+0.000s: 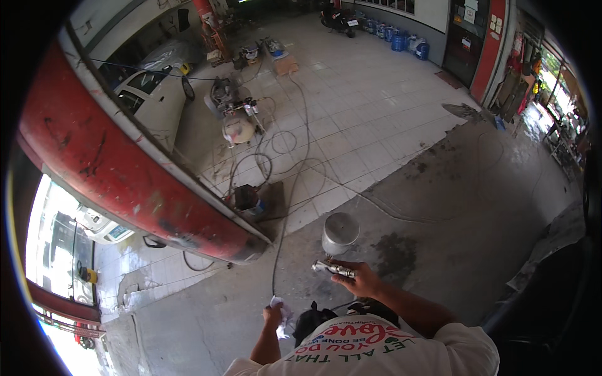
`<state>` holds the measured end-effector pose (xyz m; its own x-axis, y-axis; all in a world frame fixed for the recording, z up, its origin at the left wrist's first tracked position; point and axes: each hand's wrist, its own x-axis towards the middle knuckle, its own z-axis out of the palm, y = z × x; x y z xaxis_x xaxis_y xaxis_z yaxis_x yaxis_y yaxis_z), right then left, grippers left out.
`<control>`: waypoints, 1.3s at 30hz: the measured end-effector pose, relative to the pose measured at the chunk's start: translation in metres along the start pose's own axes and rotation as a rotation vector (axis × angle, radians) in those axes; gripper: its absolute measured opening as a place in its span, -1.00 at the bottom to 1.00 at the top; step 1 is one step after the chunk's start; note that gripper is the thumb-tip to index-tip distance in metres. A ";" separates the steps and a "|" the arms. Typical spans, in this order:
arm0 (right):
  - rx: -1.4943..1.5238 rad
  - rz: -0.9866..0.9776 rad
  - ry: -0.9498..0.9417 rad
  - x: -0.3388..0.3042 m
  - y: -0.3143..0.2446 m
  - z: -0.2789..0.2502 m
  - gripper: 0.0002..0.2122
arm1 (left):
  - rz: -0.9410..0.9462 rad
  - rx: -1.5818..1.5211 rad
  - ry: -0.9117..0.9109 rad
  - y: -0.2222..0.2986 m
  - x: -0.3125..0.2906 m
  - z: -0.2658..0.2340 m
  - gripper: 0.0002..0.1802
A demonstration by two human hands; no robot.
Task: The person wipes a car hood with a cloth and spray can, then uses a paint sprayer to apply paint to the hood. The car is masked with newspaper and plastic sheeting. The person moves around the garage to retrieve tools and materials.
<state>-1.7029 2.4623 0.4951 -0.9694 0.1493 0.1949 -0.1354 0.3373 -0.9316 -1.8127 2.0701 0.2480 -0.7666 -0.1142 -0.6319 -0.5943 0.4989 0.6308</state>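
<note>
My right hand (362, 281) is closed round the metal body of a spray gun (332, 268), in the lower middle of the view. A silver round cup (340, 233) sits just beyond the gun and seems joined to it by a small fitting. Lower left, the fingers of my left hand (273, 314) are closed on a crumpled white cloth (284, 321). A dark air hose (276, 269) runs down the floor to that hand; whether the fingers grip it too I cannot tell.
A thick red pillar (138, 169) slants across the left. Beyond it are a bucket (249, 199), looped hoses, an air compressor (238, 127) and a white car (150, 100). Blue water jugs (399, 42) line the far wall. Dark wet patches (396, 254) mark the concrete beside the cup.
</note>
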 end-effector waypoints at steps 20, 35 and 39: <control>0.223 0.519 0.799 0.460 0.258 -0.647 -0.64 | 0.383 0.933 -0.229 0.720 0.380 0.560 -0.41; 0.304 0.449 0.553 1.028 0.514 -1.015 -0.68 | 0.528 1.243 -0.308 1.231 0.647 0.837 -0.71; 0.249 0.330 0.473 1.220 0.543 -1.106 -0.64 | -0.197 0.721 -0.227 1.225 0.658 0.796 -0.56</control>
<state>-2.7323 3.8560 0.5662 -0.7801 0.6233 -0.0536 0.0569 -0.0147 -0.9983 -2.8518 3.2902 0.2460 -0.5482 -0.1190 -0.8278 -0.3504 0.9315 0.0981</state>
